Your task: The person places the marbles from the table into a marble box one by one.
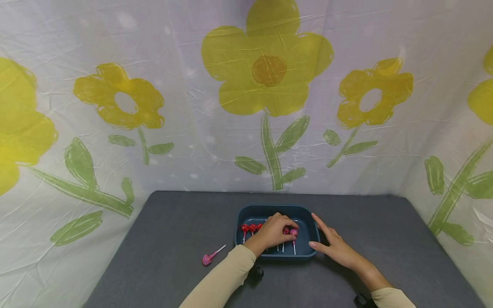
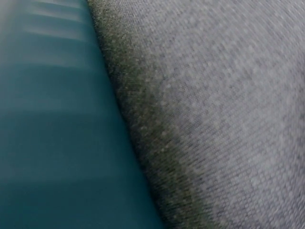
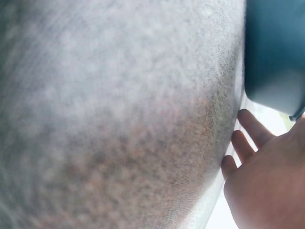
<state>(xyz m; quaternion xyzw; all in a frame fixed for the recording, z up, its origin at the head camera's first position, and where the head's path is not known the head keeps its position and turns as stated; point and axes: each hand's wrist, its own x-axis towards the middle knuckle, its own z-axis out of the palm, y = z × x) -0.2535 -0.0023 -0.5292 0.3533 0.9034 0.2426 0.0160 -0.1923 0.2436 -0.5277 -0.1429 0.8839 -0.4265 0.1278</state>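
My left hand point(image 1: 274, 231) reaches over a dark blue plastic tray point(image 1: 315, 250), thumb and index finger on either side of a pink-wrapped lollipop point(image 1: 294, 232) that it pinches by the head. A darker red lollipop point(image 1: 285, 230) lies just beside it, partly under the fingers. Red lollipops point(image 1: 245, 228) lie in a row at the tray's left, sticks toward the near side; my hand hides part of the row. My right hand point(image 1: 339, 248) is at the tray's right rim with fingers extended; in the right wrist view, the hand point(image 3: 269, 176) appears beside the tray wall point(image 3: 274, 52).
One pink lollipop point(image 1: 207, 259) lies on the grey table point(image 1: 173, 231), left of the tray, its stick pointing up and right. A small black object point(image 1: 257, 272) shows by the left sleeve. A flower-printed sheet point(image 1: 185, 141) hangs behind the table.
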